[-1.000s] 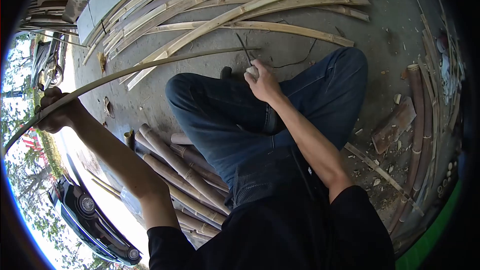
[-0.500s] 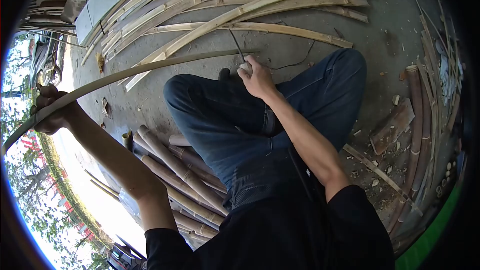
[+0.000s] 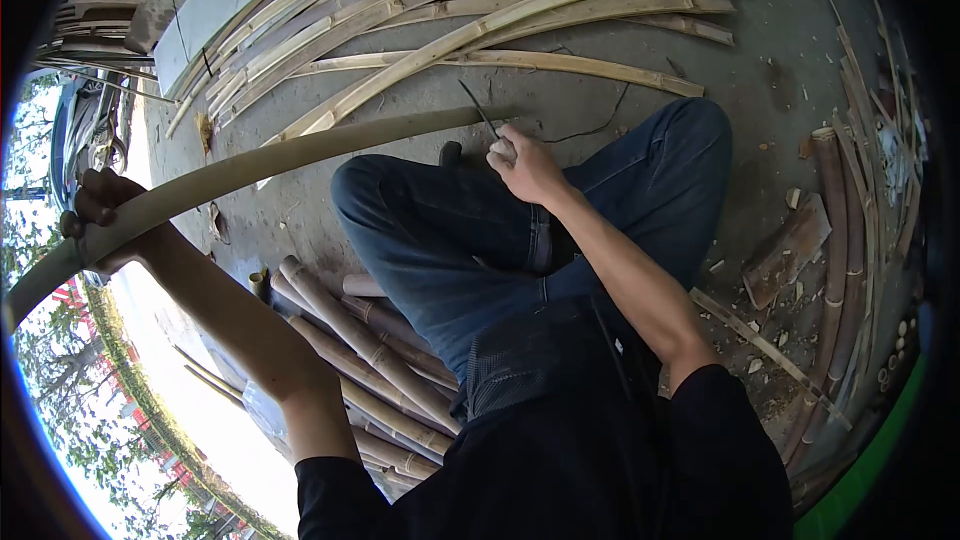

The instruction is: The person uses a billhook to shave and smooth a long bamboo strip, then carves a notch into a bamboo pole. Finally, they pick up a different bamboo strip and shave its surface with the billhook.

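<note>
My left hand (image 3: 112, 212) is closed around a long split bamboo strip (image 3: 270, 162) at the far left. The strip curves across in front of my left knee, and its far end lies close to the floor near the middle of the view. In my right hand (image 3: 530, 170), fingers wrapped round the handle, is a knife with a thin dark blade (image 3: 476, 102) pointing up and left. The blade is right at the far end of the strip and overlaps it in this view.
Split bamboo strips (image 3: 560, 5) lie across the floor ahead. Thicker bamboo poles (image 3: 375, 350) are stacked by my left thigh. To the right are a wooden block (image 3: 787, 250), scattered chips, upright-running brown poles (image 3: 832, 230) and thin slivers. My legs (image 3: 420, 220) are folded in front.
The bamboo strip has turned in my left hand, so a broader face shows. My right hand and the knife have moved slightly right and nearer to me.
</note>
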Demonstrator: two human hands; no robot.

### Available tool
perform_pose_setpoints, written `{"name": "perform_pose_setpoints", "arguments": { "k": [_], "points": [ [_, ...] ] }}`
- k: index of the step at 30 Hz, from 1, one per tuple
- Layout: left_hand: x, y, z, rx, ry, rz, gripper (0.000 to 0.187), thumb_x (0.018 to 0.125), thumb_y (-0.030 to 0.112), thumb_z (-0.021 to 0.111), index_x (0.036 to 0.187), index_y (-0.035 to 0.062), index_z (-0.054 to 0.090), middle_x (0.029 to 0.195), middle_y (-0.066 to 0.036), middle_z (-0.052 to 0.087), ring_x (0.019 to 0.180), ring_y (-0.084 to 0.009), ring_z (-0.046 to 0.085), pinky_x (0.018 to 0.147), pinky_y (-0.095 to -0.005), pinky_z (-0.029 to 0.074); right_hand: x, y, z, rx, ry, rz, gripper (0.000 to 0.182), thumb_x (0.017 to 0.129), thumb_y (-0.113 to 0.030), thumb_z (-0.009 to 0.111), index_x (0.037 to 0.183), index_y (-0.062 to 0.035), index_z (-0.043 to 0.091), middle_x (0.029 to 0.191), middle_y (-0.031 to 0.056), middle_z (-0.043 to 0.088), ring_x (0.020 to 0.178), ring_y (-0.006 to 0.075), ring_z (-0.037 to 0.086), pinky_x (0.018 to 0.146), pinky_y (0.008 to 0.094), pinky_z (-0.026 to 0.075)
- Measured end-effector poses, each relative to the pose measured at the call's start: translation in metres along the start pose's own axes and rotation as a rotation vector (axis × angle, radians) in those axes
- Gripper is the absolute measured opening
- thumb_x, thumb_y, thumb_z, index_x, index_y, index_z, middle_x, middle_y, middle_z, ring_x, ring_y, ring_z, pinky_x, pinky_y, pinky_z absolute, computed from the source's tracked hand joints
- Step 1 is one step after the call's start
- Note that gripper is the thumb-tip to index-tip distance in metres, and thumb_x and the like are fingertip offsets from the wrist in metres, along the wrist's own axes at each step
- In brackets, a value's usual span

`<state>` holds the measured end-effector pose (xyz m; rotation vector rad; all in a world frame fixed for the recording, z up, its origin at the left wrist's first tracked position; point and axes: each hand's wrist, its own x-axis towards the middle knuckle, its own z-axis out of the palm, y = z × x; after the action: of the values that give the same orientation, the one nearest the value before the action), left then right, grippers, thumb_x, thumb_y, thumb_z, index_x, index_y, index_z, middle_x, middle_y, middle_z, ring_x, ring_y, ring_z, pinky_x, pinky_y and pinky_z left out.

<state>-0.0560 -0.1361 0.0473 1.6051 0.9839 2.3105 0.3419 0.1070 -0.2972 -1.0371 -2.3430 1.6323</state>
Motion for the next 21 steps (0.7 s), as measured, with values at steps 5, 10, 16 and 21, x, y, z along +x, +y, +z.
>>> {"name": "perform_pose_setpoints", "arguments": {
  "k": [5,10,16,21],
  "points": [
    [0.005,-0.006,0.009,-0.208,-0.035,-0.128,0.013,0.080,0.026,0.067,0.086,0.0146,0.065,0.067,-0.001,0.047,0.075,-0.0179,0.039,0.063,-0.0303,0.031,0.000,0.014,0.009,-0.111,0.054,0.086,0.041,0.092,-0.028,0.064,0.127,-0.0070,0.054,0.104,0.0242,0.069,0.100,0.0443,0.066,0.085,0.0491,0.053],
    [0.011,-0.025,0.049,-0.218,-0.024,-0.132,0.008,0.082,0.020,0.064,0.078,0.0152,0.058,0.068,-0.001,0.044,0.077,-0.0164,0.040,0.074,-0.0335,0.035,-0.017,-0.029,0.002,0.050,-0.013,-0.070,0.046,0.092,-0.029,0.066,0.128,-0.0041,0.053,0.103,0.0246,0.069,0.098,0.0411,0.067,0.084,0.0473,0.053],
    [0.014,-0.010,0.089,-0.233,0.376,-0.346,0.017,0.097,0.013,0.029,0.082,0.0080,0.036,0.081,-0.004,0.037,0.082,-0.0167,0.043,0.085,-0.0318,0.040,-0.022,-0.057,0.019,0.163,0.044,-0.147,0.043,0.093,-0.028,0.065,0.127,-0.0041,0.053,0.099,0.0250,0.069,0.093,0.0450,0.067,0.080,0.0500,0.054],
    [0.005,0.006,0.018,-0.010,0.055,-0.478,0.011,0.088,0.014,0.037,0.080,0.0071,0.034,0.081,-0.003,0.034,0.076,-0.0179,0.041,0.075,-0.0291,0.039,0.017,-0.009,0.023,-0.021,0.106,0.038,0.043,0.092,-0.026,0.064,0.127,-0.0042,0.052,0.097,0.0263,0.070,0.091,0.0446,0.068,0.079,0.0517,0.055]
  ]
}}
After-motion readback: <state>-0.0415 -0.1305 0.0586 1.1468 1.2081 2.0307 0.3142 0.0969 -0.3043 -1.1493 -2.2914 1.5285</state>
